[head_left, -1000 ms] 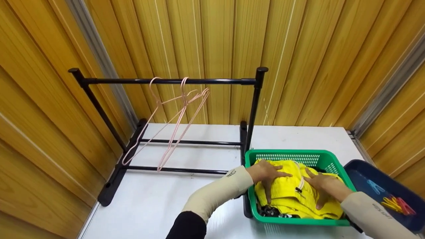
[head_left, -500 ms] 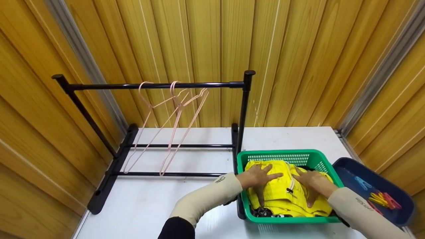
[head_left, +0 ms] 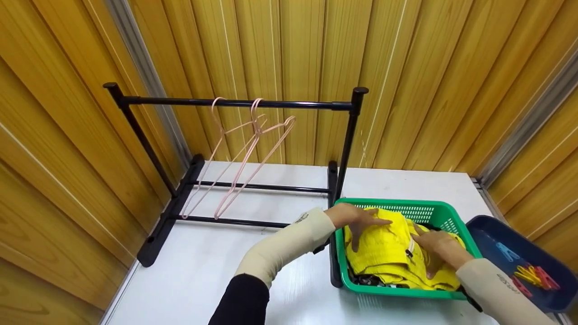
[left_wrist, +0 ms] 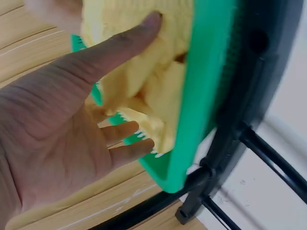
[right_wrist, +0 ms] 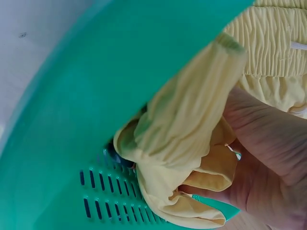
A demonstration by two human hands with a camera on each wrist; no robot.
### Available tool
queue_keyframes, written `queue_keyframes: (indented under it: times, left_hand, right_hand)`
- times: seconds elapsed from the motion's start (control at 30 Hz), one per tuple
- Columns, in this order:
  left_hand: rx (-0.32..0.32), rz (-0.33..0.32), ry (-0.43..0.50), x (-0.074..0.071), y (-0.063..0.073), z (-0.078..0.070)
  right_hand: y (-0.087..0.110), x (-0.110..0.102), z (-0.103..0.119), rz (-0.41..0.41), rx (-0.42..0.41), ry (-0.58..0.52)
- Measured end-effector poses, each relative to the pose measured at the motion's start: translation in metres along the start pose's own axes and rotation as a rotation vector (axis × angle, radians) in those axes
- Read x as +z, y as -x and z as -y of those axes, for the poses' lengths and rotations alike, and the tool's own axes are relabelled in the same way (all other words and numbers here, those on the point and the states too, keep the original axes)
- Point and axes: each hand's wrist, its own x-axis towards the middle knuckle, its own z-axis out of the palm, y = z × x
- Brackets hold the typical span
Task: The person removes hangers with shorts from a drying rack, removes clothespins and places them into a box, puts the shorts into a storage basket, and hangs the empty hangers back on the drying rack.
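Note:
A yellow garment [head_left: 381, 246] with a gathered waistband and a white drawstring lies bunched in a green plastic basket [head_left: 406, 293]. Its black cord stop shows near the middle. Over the basket's left side my left hand [head_left: 354, 217] has its fingers spread; in the left wrist view, the hand [left_wrist: 72, 124] is seen palm-on with the thumb across the cloth. My right hand [head_left: 440, 248] rests on the garment's right part. From the right wrist, that hand [right_wrist: 268, 167] has its fingers partly hidden under loose yellow folds [right_wrist: 187, 120]. Dark patterned cloth [head_left: 372, 280] shows beneath.
A black clothes rack [head_left: 289, 104] stands left of the basket, its right foot close against it. Several pink hangers [head_left: 239, 167] hang from its bar. To the right, a dark blue tray [head_left: 490, 230] holds blue, yellow and red clothespins [head_left: 537, 276]. Wood-patterned panels enclose the white surface.
My left hand has risen and shifted toward the basket's left rim, baring more of the garment. My right hand stays on the right part of the cloth. The head view has shifted slightly.

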Motion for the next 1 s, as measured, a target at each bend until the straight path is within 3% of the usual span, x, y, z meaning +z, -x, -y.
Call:
queue_keyframes:
  times: [0.13,0.2,0.33,0.4,0.6,0.8,1.0]
  left_hand:
    - [-0.038,-0.062,-0.003,0.016,-0.002,-0.008]
    - [-0.042,-0.108,0.056,0.027,-0.003,-0.013]
    - [-0.014,-0.223,0.134,0.041,-0.004,-0.021]
    - [-0.007,-0.266,0.101,0.042,-0.004,-0.02]
    - [-0.007,-0.248,0.026,0.037,-0.008,-0.012]
    - [-0.001,-0.267,-0.012,0.039,-0.014,-0.01]
    - [0.002,-0.275,-0.009,0.043,-0.015,-0.011]
  right_hand:
    - [0.0,0.005,0.003,-0.016,-0.003,0.002]
    - [0.002,0.008,0.005,-0.02,-0.006,-0.011]
    - [0.005,0.01,0.004,-0.024,-0.002,-0.025]
    - [0.005,0.008,0.002,-0.032,-0.002,-0.023]
    - [0.007,0.002,-0.003,-0.03,-0.019,-0.127]
    - [0.03,-0.006,-0.018,-0.028,-0.036,-0.278]
    - [0.061,-0.01,-0.033,-0.145,-0.006,-0.232]
